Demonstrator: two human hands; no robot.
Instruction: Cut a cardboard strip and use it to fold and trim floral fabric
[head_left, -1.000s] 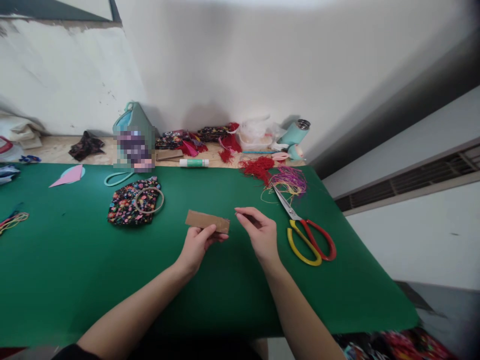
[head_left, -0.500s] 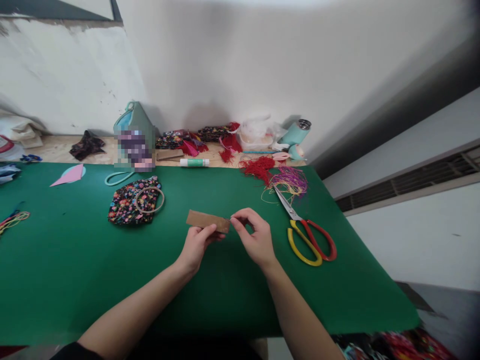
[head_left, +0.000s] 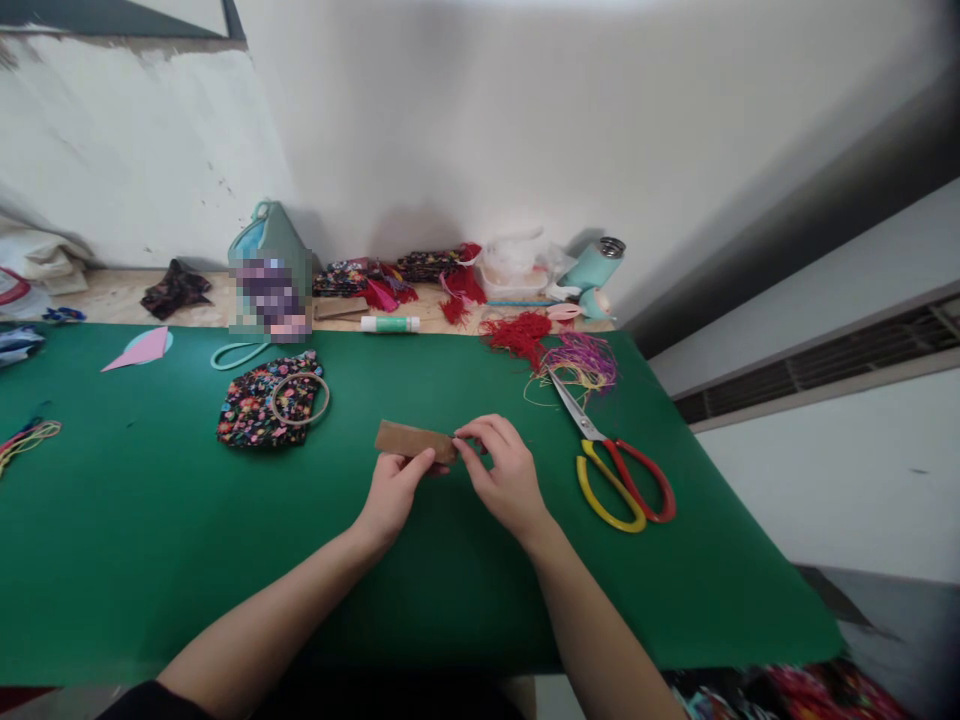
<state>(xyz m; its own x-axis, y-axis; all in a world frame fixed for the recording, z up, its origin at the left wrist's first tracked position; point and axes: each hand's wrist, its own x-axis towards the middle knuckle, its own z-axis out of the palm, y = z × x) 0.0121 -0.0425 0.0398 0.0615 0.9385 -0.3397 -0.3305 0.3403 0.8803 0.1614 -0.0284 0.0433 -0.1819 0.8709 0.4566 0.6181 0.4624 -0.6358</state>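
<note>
A flat brown strip, like cardboard [head_left: 409, 438], is held by my left hand [head_left: 394, 490], thumb on its face and fingers beneath. At the strip's right end, my right hand [head_left: 504, 470] pinches with thumb and forefinger; what lies in that pinch is too small to make out. To the right lie large scissors [head_left: 611, 470] with one yellow and one red handle, blades partly spread. On the left rests a black floral fabric piece [head_left: 262, 405] with a thin pale ring [head_left: 326, 400] on it.
Red threads [head_left: 517, 338] and purple and yellow threads [head_left: 581, 360] lie behind the scissors. A glue stick [head_left: 390, 325], a green pouch [head_left: 289, 240], a plastic tub [head_left: 514, 275] and a teal flask [head_left: 598, 265] line the back. Pink paper [head_left: 142, 348] lies at left on the green table [head_left: 300, 600].
My right hand has moved slightly left, bringing its fingertips up against the right end of the brown strip. My left hand keeps its hold.
</note>
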